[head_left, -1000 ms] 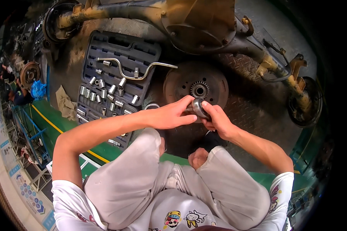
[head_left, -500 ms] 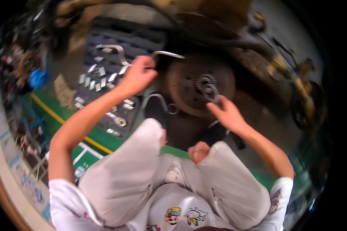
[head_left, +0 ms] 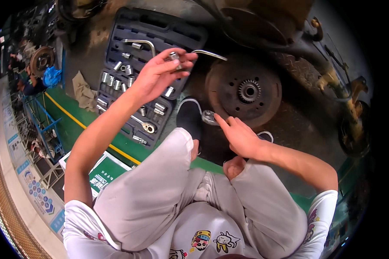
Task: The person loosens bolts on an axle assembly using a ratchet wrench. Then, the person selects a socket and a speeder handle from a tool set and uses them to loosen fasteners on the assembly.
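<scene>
My left hand (head_left: 164, 71) is raised over the tool case, with a small shiny socket (head_left: 174, 57) held between its fingertips. Behind it, a bent steel bar (head_left: 209, 54) shows on both sides of the hand and seems to lie across the case (head_left: 157, 26). My right hand (head_left: 243, 137) reaches in low beside my shoe, its fingertips on a thick metal ring (head_left: 209, 117) near the floor. The thumb's grip is partly hidden. Just beyond lies a rusty round disc (head_left: 222, 84) with a toothed hub (head_left: 249, 90) at its middle.
Several sockets (head_left: 116, 83) and a ratchet wrench (head_left: 148, 126) sit in the case. A rag (head_left: 84, 91) lies left of it. Machinery with a pipe-like frame (head_left: 330, 84) stands at the far right. My dark shoe (head_left: 189, 115) is between case and disc.
My right hand has carried a metal ring from over the toothed hub left and down to beside my shoe. My left hand has turned, so the socket in its fingers now shows. The view has shifted.
</scene>
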{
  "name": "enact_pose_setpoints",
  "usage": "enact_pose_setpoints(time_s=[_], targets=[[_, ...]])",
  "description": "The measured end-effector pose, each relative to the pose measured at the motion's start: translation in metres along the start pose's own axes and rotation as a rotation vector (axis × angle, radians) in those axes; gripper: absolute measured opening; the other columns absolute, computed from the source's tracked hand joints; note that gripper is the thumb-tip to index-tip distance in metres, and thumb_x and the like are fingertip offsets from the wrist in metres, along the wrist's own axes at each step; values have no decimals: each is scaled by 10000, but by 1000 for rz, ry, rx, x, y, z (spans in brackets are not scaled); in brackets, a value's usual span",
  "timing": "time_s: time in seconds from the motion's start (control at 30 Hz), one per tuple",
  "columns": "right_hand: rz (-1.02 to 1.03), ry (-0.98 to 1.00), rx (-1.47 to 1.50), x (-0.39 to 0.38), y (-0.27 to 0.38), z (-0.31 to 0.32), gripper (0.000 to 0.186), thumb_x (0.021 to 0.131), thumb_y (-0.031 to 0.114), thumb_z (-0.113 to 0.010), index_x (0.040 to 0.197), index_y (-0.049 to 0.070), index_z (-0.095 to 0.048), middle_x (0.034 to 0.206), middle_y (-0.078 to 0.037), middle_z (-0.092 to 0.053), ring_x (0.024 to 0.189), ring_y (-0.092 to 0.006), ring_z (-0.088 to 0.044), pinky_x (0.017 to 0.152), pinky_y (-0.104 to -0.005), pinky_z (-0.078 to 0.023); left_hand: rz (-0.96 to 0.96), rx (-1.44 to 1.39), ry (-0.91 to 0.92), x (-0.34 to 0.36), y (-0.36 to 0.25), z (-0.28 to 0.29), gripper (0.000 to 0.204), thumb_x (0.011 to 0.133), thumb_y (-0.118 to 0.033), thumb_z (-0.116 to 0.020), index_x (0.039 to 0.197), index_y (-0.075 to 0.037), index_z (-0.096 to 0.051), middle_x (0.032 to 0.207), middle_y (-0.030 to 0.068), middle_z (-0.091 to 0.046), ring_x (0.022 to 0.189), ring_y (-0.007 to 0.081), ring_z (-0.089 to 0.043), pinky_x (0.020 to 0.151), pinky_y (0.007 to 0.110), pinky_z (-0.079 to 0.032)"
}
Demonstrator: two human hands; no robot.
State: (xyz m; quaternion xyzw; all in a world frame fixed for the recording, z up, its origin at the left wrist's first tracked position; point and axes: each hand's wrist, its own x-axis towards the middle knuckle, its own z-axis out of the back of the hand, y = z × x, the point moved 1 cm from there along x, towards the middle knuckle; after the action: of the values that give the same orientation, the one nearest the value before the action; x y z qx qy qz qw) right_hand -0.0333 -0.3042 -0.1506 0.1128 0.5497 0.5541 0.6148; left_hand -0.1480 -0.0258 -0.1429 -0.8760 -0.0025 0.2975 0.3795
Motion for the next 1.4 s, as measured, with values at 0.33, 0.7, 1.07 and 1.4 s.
enact_pose_setpoints(time_s=[0.33,0.7,1.07,1.4], targets=[[2,160,-251,-7,-25,-48,737,800,35,-589,1481,34,-310,1015,-217,-567,954,-362,-614,783,-438,-547,136,-495,29,-19,-10,-11,453,881,-180,-481,1291,11,-516,1406,258,-487,1198,320,-562,1029,435,-440],[329,-45,-247,54,21,29,190,782,75,-627,957,20,-581,779,-135,-647,723,-346,-666,611,-453,-533,97,139,-272,-40,21,17,218,937,-111,-608,1137,-51,-543,1206,154,-639,1062,194,-634,923,327,-495],[502,-574,-865,203,25,61,246,826,134,-588,1059,56,-583,976,-81,-598,926,-213,-594,801,-315,-429,-83,411,-668,-44,33,79,181,939,-72,-584,1108,-44,-526,928,54,-626,782,106,-570,715,244,-470],[283,-666,151,93,35,136,229,907,206,-622,961,-6,-690,724,-203,-645,634,-362,-632,598,-401,-482,-79,438,-741,-42,12,114,241,1017,-322,-370,996,-115,-491,711,15,-548,620,77,-446,567,245,-353]])
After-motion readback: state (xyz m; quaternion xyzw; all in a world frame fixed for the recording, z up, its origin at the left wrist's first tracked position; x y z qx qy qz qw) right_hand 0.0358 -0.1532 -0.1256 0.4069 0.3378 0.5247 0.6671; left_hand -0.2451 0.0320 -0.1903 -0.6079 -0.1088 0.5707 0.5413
